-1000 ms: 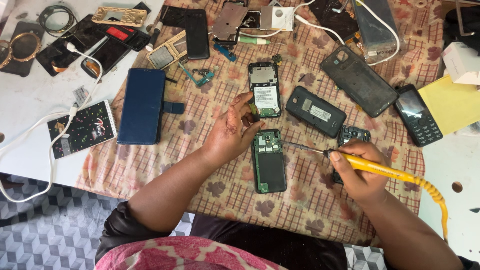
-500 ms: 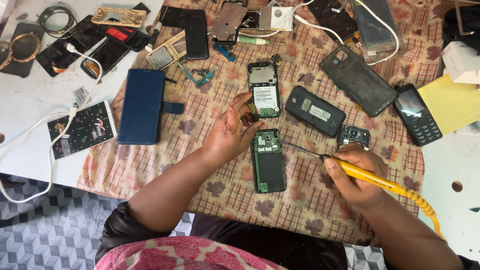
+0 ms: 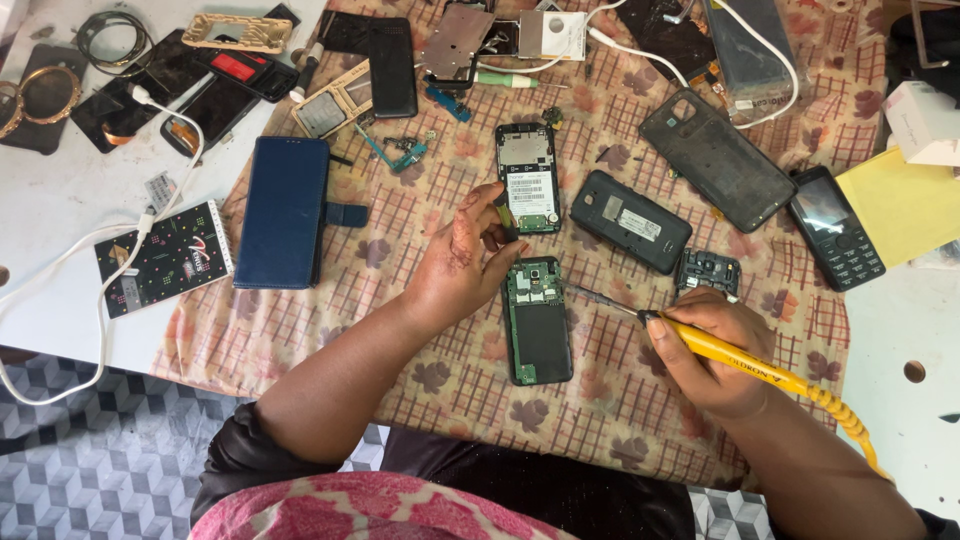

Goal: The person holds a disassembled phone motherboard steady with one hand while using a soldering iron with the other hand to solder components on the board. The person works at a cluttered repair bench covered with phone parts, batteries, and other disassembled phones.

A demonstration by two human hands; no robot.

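Observation:
An opened phone with a green circuit board (image 3: 538, 320) lies on the patterned cloth (image 3: 440, 370) in front of me. My left hand (image 3: 462, 262) rests just left of its top edge, fingers pinched on a small dark part. My right hand (image 3: 712, 350) grips a yellow-handled soldering iron (image 3: 745, 362); its thin metal tip points left and nearly touches the phone's upper right edge. A second opened phone with a white label (image 3: 527, 177) lies just beyond my left fingers.
A dark phone back (image 3: 630, 220), a grey rear cover (image 3: 718, 158), a keypad phone (image 3: 836, 241), a small camera frame (image 3: 708, 273), a blue wallet case (image 3: 283, 211), white cables, a yellow pad (image 3: 905, 205) and several loose phone parts crowd the table.
The right hand has drawn the soldering iron slightly down and right, away from the board. The left hand stays by the phone's top.

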